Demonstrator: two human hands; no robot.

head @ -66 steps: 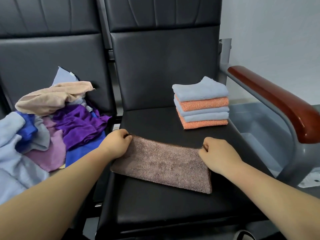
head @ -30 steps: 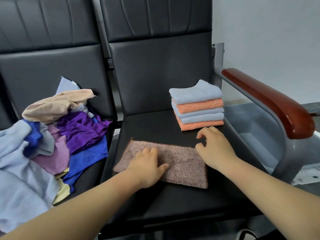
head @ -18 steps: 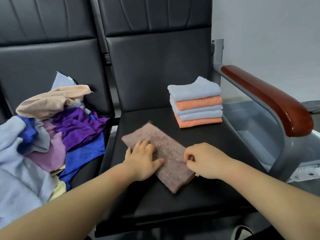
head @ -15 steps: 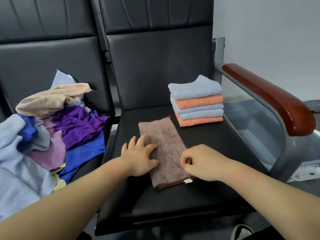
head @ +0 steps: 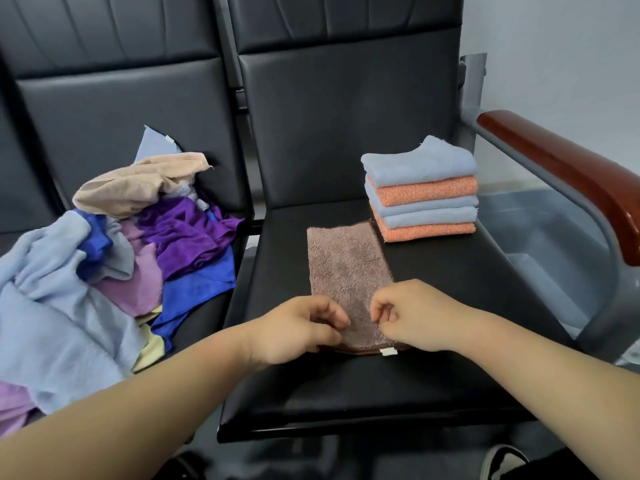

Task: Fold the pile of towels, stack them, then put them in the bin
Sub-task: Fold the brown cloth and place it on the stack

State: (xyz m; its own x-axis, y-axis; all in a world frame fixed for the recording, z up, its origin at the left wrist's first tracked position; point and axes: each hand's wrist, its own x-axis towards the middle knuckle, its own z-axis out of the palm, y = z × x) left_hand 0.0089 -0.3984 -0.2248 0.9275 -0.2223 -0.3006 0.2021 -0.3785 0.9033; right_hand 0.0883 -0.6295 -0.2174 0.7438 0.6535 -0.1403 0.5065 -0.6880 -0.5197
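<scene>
A brown towel, folded into a long strip, lies lengthwise on the black seat. My left hand and my right hand both pinch its near end at the two corners. A stack of folded blue and orange towels stands at the back right of the seat, touching the strip's far corner. An unfolded pile of towels in beige, purple, blue and light blue covers the seat to the left. A grey bin sits on the floor to the right, beyond the armrest.
A wooden-topped armrest on a grey metal frame runs along the seat's right side, between the seat and the bin. The black backrest rises behind the stack. A dark shoe shows at the bottom edge.
The brown strip has been turned from lying across the seat to pointing away from me. Both hands have shifted from pressing on it to pinching its near end.
</scene>
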